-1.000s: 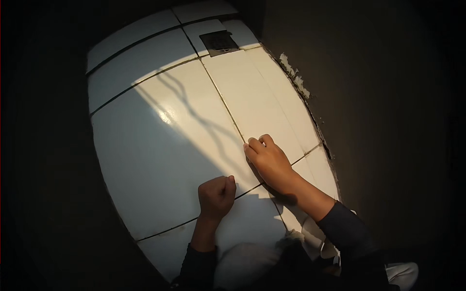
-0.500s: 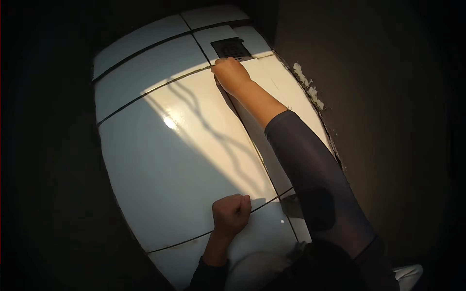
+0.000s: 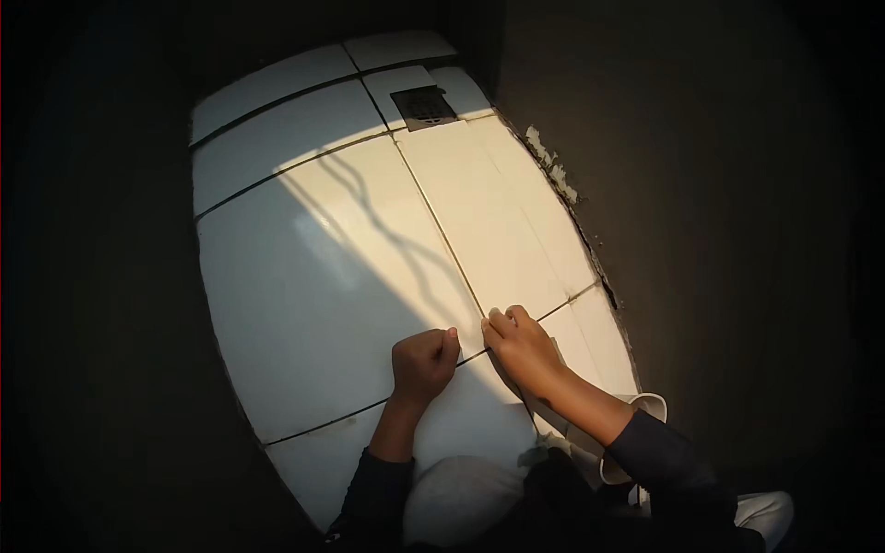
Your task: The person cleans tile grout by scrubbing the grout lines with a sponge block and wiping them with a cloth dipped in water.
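Note:
My left hand [image 3: 423, 367] is closed in a fist above the white floor tiles [image 3: 304, 313], with the thumb on top. Whatever it holds, if anything, is hidden. To its right, my right hand [image 3: 522, 348] bends over the crossing of two dark tile joints, its fingers curled together at the tile surface. I cannot make out what lies between those fingers. A long joint line [image 3: 437, 221] runs from this hand up toward a dark square floor drain [image 3: 424, 107].
A white round-rimmed container [image 3: 653, 400] stands beside my right forearm. Broken white crumbs [image 3: 551, 166] lie along the right tile edge. Dark ground borders the tiles on both sides. Sunlight crosses the middle, with wavy shadows.
My right hand has come back from near the drain to close beside my left hand. The left fist is slightly higher in view. The white container now shows.

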